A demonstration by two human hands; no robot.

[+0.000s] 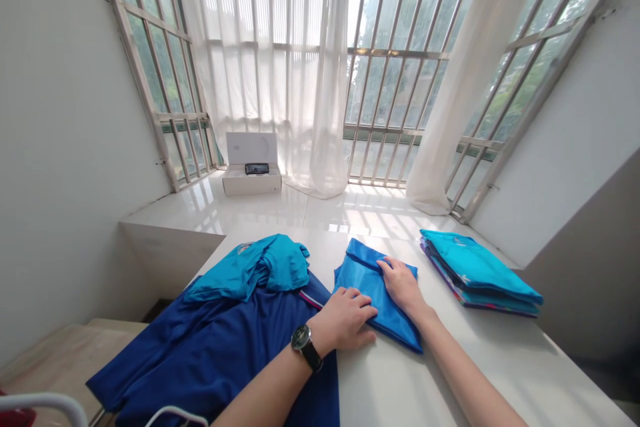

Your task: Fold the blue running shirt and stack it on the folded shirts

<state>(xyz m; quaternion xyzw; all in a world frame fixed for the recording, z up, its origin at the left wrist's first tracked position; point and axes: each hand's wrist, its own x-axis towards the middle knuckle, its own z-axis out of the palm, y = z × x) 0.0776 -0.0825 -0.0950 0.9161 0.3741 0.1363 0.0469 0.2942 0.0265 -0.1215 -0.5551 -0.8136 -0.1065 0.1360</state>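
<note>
A folded bright blue garment (383, 290) lies on the white table, a strip turned over along its far edge. My left hand (345, 320), with a black watch on the wrist, rests at its left edge, fingers spread. On its upper right part lies my right hand (401, 283), fingers bent lightly over the folded strip and apart. Left of them, a crumpled teal garment (280, 263) sits on top of a loosely spread navy garment (240, 340). A stack of folded clothes (480, 270), teal on top, stands at the right.
The white table (480, 373) reaches a tiled window ledge (320, 213). On the ledge stands an open white box (253, 180) with a dark device in it. Sheer curtains (320, 80) hang before barred windows. A white curved tube (45, 401) is at the lower left.
</note>
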